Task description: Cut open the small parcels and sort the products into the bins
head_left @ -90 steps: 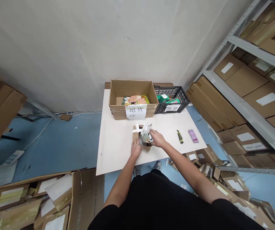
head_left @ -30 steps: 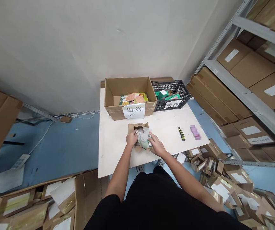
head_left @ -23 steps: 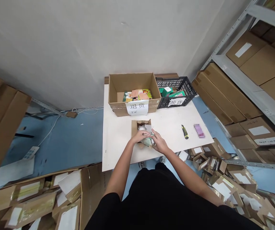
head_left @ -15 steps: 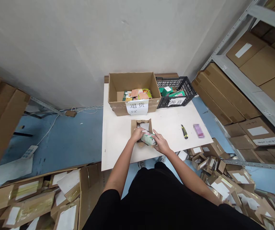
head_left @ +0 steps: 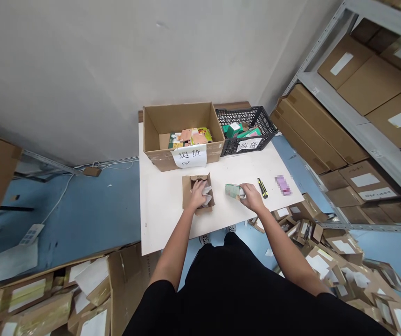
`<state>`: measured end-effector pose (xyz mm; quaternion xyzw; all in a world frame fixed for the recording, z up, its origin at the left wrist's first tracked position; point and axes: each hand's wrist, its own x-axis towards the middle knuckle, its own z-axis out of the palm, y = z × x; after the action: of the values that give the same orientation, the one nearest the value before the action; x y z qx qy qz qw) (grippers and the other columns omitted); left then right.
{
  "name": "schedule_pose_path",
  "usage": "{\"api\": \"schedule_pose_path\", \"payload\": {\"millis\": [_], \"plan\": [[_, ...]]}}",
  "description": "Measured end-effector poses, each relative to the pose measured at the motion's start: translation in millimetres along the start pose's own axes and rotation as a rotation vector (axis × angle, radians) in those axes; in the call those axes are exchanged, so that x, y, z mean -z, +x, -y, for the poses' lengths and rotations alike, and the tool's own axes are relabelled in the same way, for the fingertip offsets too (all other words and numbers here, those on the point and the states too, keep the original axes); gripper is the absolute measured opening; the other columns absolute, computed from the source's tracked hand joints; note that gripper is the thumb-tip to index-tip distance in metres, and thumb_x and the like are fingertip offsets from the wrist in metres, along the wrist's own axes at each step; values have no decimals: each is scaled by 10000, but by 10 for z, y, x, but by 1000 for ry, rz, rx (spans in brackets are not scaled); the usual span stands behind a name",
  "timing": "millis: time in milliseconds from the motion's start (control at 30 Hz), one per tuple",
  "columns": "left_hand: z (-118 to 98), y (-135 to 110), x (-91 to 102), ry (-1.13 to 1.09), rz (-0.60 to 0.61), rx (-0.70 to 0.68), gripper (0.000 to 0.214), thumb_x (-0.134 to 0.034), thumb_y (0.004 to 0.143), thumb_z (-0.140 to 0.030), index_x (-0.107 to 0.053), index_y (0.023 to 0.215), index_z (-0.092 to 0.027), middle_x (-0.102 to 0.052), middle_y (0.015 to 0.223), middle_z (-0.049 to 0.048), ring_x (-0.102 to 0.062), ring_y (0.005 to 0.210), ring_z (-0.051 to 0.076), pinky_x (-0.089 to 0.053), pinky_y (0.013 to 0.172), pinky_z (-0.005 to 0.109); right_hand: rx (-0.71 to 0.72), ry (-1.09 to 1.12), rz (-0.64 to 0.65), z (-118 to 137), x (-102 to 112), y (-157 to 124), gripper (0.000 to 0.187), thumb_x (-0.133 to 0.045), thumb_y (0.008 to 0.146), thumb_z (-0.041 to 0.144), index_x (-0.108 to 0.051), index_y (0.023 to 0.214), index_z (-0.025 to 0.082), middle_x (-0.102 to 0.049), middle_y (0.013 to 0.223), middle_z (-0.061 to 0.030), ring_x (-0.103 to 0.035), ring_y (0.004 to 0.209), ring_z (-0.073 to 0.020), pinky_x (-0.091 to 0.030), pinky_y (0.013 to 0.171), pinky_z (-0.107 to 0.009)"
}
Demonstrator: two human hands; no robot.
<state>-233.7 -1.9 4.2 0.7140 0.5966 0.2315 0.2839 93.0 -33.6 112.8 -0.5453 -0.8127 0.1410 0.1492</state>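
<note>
Metal shelving (head_left: 343, 120): stands right of white table (head_left: 162, 210) | power strip (head_left: 31, 234): floor, left of table | black plastic crate (head_left: 266, 127): table's far side

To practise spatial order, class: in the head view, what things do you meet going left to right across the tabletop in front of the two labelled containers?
Small open carton, pale green box held in the right hand, black-and-yellow cutter, pixelated purple item.

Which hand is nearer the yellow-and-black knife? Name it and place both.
Right. The right hand, holding a pale green box, is just left of the knife; the left hand is farther left, at the small open carton.
</note>
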Motion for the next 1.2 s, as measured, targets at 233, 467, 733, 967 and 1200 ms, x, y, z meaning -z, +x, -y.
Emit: {"api": "schedule_pose_path", "payload": {"millis": [233,467,733,967,1200], "plan": [[-682,-46,149,131,-169,38,894,-590,782,-22,-414,1629,-248,-369,1697,101,-222,1605,390,-275,1309,591,-123,44,273,-574,-822,359,735,-831,730,168,-604,1426,223,-633,1300,-126,-577,1207,-296,-511,997,-381],[-1299,190,-175,28,-17,1,622,-539,915,-89,-572,1520,-231,-620,1454,117,-528,1385,316,-431,1210,475,-138,296,120,-777,-1057,213,944,-861,695,211,-479,1556,262,-427,1609,-170,-498,1426,-351,-522,1075,-505],[-1497,612,-704,187,323,4,477,-730,828,-187,-735,1302,-244,-714,1311,114,-624,1254,316,-507,1074,400,47,353,-58,-820,-1024,-32,347,-567,813,21,-747,1007,245,-551,1536,-78,-482,1417,-286,-524,1109,-518],[-1644,477,-869,321,179,261,504,-623,917,-219,-631,1421,-224,-707,1335,136,-698,1131,294,-531,986,397,12,351,3,-1005,-1014,-31,385,-537,767,-34,-766,898,247,-623,1455,-45,-549,1335,-273,-568,1030,-442],[-1771,575,-938,357,268,266,512,-666,855,-194,-687,1366,-201,-708,1314,153,-718,1120,306,-538,997,391,-21,460,96,-1130,-1006,32,433,-540,808,21,-800,1057,261,-694,1352,-39,-716,1077,-227,-596,944,-360]]}}
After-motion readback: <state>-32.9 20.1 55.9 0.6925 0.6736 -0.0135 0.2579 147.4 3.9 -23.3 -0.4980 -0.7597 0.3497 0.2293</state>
